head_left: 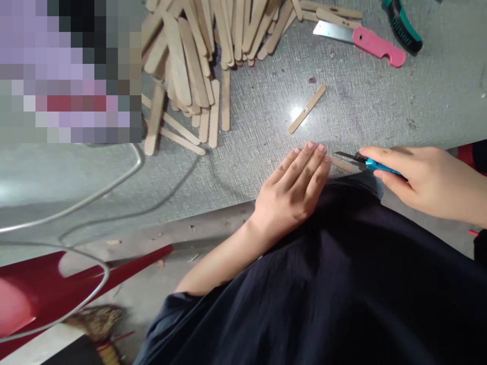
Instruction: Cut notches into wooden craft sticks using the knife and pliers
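My left hand (294,185) lies flat on the grey table (243,132) near its front edge, fingers extended and side by side. From under its fingertips a wooden stick (342,165) pokes out to the right; the rest of it is hidden. Just right of that, my right hand (414,177) grips a blue cutter (384,168), its dark blade pointing left above the stick. Beyond my left hand, a notched wooden stick (317,96) rests diagonally on the table.
Many wooden sticks (194,66) are heaped at the back left. A pink-handled knife (376,46) and a green-and-black tool (405,30) lie at the back right. A grey cable (95,195) loops at the left.
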`<state>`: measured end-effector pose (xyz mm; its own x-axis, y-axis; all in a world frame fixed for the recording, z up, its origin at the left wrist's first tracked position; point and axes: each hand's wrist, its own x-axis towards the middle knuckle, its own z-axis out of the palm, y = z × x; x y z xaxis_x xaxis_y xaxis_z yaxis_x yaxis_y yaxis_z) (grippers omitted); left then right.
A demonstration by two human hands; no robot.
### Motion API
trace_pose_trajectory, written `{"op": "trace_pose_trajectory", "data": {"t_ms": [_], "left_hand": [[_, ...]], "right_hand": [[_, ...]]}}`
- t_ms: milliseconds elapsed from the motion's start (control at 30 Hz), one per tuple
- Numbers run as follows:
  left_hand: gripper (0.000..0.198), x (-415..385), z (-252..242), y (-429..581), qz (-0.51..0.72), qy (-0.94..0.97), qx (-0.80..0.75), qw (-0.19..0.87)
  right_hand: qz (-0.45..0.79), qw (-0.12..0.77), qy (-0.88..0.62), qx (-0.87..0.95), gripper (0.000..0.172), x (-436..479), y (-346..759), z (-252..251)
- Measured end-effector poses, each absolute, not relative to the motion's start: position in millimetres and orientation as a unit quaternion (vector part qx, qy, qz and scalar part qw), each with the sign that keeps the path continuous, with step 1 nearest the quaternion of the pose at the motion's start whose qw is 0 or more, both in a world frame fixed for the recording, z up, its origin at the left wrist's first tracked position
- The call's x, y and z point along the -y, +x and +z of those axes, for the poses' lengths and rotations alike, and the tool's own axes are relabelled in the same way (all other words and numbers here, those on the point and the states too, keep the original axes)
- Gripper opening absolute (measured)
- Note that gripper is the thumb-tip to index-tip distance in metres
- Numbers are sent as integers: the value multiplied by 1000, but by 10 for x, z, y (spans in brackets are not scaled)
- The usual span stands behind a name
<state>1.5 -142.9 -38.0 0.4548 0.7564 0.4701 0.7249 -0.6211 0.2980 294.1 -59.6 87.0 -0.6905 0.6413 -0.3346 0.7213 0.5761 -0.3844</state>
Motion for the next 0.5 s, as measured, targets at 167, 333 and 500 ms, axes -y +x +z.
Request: {"op": "trace_pose_trajectory", "data": {"t_ms": [167, 333, 500], "left_hand": [[43, 1408, -354, 33, 317, 848, -426, 8], [37, 1381, -304, 45, 336, 842, -423, -13], [45, 1390, -297, 40, 339, 840, -423, 14]], "right_hand": [[-249, 109, 386, -881, 53, 603, 2883, 889], [-245, 108, 388, -882, 52, 631, 2861, 914], [-236, 95, 385, -887, 50, 666, 2878, 914]]}}
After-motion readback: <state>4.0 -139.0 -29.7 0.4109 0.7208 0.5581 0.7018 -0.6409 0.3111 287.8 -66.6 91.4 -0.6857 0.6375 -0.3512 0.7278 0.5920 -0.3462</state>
